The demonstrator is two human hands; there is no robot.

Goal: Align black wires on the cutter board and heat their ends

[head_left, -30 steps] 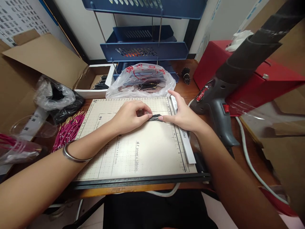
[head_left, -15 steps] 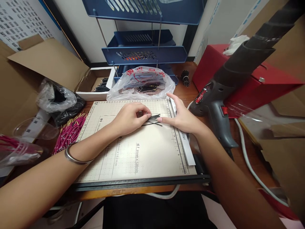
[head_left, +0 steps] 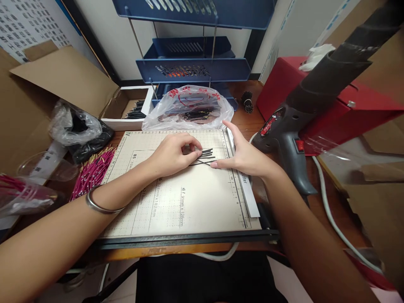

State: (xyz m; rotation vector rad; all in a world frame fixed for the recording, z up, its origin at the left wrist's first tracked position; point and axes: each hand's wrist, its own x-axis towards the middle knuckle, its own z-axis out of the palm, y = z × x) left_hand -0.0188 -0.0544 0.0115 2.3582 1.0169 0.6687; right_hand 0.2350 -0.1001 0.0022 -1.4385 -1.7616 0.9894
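Several thin black wires [head_left: 206, 155] lie fanned out on the cream cutting board [head_left: 205, 206], their right ends spread apart. My left hand [head_left: 177, 154] pinches their left ends between thumb and forefinger; its palm side is hidden. My right hand [head_left: 244, 155] is open just right of the wires, thumb and forefinger wide apart. Its thumb tip touches or nearly touches the lowest wire ends, and part of the hand covers the white strip [head_left: 251, 202] along the board's right side.
Behind the board are a clear plastic bag [head_left: 189, 122], an open carton [head_left: 123, 123] and blue shelves [head_left: 192, 70]. Magenta wires [head_left: 94, 172] lie at the left. A heat gun [head_left: 287, 130] and red box [head_left: 280, 80] stand at the right.
The wire ends are spread wider than before. My right thumb has shifted slightly down to the lower wires, while my left hand keeps its pinch. The view has moved slightly.
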